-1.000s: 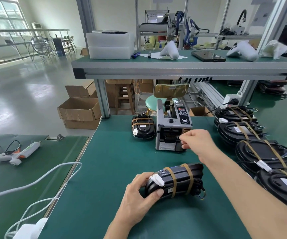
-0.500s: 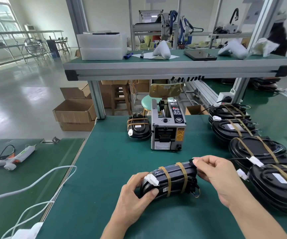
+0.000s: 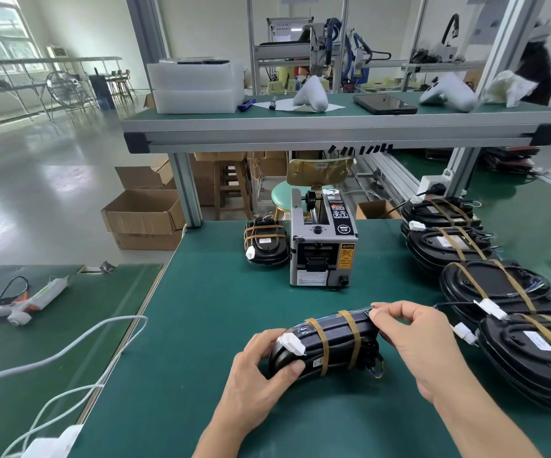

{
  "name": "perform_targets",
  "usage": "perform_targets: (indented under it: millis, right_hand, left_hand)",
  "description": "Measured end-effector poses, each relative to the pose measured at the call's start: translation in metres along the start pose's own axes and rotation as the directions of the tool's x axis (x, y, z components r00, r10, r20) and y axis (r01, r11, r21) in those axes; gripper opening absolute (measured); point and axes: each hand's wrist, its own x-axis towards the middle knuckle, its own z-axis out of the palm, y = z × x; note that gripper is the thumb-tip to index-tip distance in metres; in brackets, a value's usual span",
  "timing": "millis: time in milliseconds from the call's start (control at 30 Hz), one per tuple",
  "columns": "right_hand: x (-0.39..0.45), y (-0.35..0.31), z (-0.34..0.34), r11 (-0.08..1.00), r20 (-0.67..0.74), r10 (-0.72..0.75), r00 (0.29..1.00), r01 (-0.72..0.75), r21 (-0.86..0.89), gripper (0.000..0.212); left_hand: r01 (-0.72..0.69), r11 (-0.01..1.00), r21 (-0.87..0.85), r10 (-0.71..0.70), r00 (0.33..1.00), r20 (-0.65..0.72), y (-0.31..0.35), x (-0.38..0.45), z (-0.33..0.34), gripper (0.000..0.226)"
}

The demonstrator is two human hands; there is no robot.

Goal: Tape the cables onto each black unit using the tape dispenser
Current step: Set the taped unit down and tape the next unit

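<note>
Black unit (image 3: 330, 345) lies on the green mat (image 3: 201, 309) at 6 o'clock, two tan tape bands around it. Left hand (image 3: 260, 368) grips its near-left end, thumb curled over. Right hand (image 3: 413, 338) — fingertips pinched at its top right edge. Tape dispenser (image 3: 322, 246) at 12 o'clock, well apart.

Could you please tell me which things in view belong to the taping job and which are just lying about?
Belonging to the job:
- black unit, held by left hand and right hand
- tape dispenser
- taped units on the right
- taped unit beside the dispenser

Just lying about:
- glue gun
- white cable
- cardboard boxes
- tablet on the shelf
</note>
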Motion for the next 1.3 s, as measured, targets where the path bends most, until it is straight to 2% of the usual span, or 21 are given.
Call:
perform_targets:
  millis: [267, 533, 1300]
  right_hand:
    - [0.0, -0.002, 0.003, 0.981, -0.054, -0.069, 0.996, 0.057, -0.187, 0.02]
    - [-0.003, -0.009, 0.005, 0.907, -0.094, -0.117, 0.989, 0.068, -0.416, 0.019]
    - [-0.008, -0.019, 0.005, 0.863, -0.121, -0.141, 0.983, 0.062, -0.501, 0.02]
  left_hand:
    - [-0.001, 1.0, -0.001, 0.001, 1.0, 0.009, 0.002, 0.0, -0.001, 0.043]
    - [-0.01, 1.0, 0.002, 0.01, 1.0, 0.01, 0.004, 0.0, -0.001, 0.042]
    - [0.009, 1.0, 0.008, -0.009, 1.0, 0.002, 0.009, -0.002, -0.001, 0.044]
